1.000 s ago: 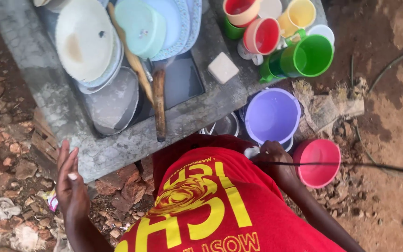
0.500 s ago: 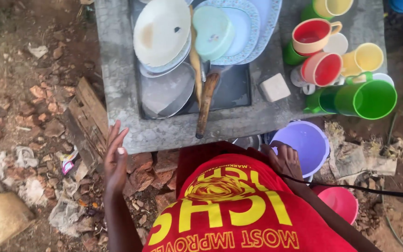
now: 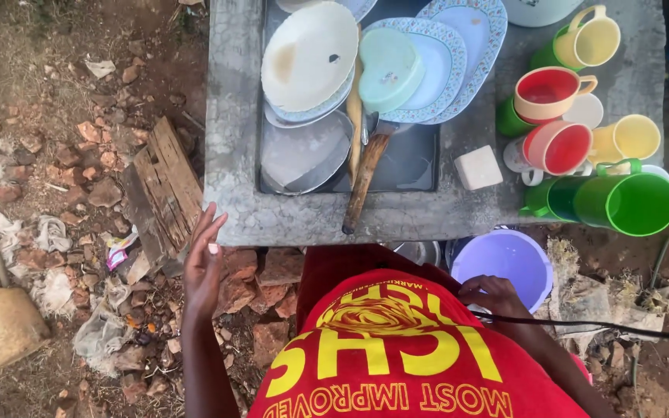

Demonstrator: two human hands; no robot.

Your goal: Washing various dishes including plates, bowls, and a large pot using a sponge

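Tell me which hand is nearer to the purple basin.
Right. The right hand rests at the near rim of the purple basin, seemingly touching it. The left hand hangs open far off, beside the slab's other corner.

Tabletop (image 3: 427,213) count. Hands: two, left hand (image 3: 203,267) and right hand (image 3: 493,298). Cups: two yellow (image 3: 590,39) (image 3: 632,138), two red (image 3: 547,93) (image 3: 559,147). Green jug (image 3: 621,203): one large; smaller green cups are partly hidden behind, number unclear. Soap bar (image 3: 478,167): one. Lilac bucket (image 3: 505,263): one. Wooden-handled knife (image 3: 365,174): one. Plates are stacked; at least five show.
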